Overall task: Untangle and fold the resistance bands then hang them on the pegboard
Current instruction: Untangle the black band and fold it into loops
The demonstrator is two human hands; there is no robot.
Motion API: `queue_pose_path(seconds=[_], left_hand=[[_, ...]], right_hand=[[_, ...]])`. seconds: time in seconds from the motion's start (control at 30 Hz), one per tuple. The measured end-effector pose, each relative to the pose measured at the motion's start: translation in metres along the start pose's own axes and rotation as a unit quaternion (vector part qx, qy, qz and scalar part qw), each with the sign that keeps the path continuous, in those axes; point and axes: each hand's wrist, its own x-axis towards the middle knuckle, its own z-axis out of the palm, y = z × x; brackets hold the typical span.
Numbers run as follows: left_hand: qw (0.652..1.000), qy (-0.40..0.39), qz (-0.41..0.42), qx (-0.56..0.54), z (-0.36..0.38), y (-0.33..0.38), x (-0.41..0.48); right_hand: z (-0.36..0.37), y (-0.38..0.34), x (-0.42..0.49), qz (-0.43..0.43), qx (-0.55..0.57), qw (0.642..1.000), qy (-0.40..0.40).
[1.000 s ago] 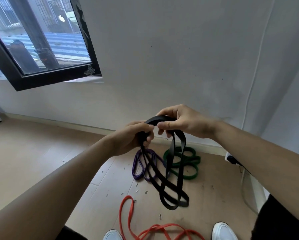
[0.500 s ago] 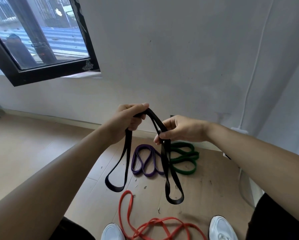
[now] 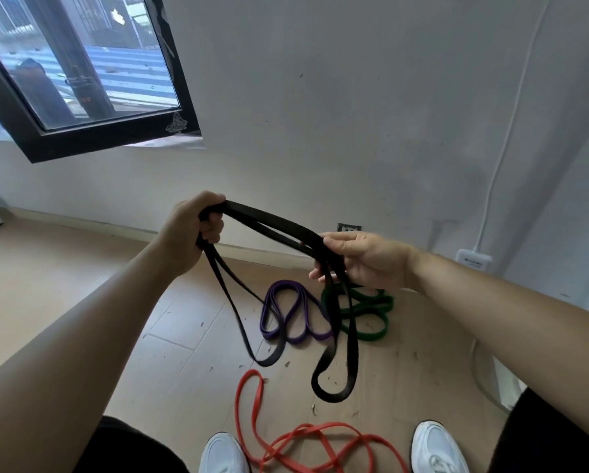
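Window with a dark frame fills the upper left, set in a pale wall above a light wooden floor. Below it, the person's left hand is raised, its fingers curled into a fist around one end of a black resistance band. From that fist two flat black strands stretch rightward to the right hand, whose thumb and curled fingers hold them loosely. A loop of the band hangs below each hand, both dangling above the floor. On the floor behind the loops lie a purple band folded in curves and, just right of it and touching, a green band, partly hidden by the right hand. A red band sprawls in loose coils at the bottom, between two white shoes. A wall socket sits low behind the right hand. Farther right, a white power strip is on the wall with a white cable running up from it; its grey lettering is too small to read.
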Motion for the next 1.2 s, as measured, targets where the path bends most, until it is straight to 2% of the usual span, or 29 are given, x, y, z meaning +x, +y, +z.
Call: queue_pose_path(seconds=[0.13,0.27,0.53,0.8,1.0,1.1,1.2], left_hand=[[0.998,0.017,0.009,0.051,-0.008,-0.006,-0.003],[0.997,0.039,0.018,0.067,-0.007,-0.009,-0.002],[0.996,0.049,0.034,0.064,-0.002,-0.007,0.001],[0.998,0.05,0.031,0.033,0.003,-0.004,0.004],[0.997,0.063,0.023,0.048,-0.009,-0.013,0.006],[0.997,0.058,0.013,0.04,-0.01,-0.014,0.01],[0.988,0.036,-0.024,0.149,-0.009,-0.025,0.011]], right_hand=[[-0.002,-0.002,-0.003,-0.015,0.022,1.0,0.017],[-0.003,-0.003,-0.006,-0.025,-0.028,0.999,0.01],[-0.004,-0.007,-0.008,0.041,-0.07,0.994,-0.073],[0.003,-0.007,-0.001,-0.007,-0.057,0.998,-0.006],[0.008,-0.017,-0.013,0.069,-0.114,0.987,-0.095],[0.01,-0.019,-0.016,0.054,-0.122,0.986,-0.096],[0.01,-0.029,-0.018,0.002,-0.1,0.994,-0.05]])
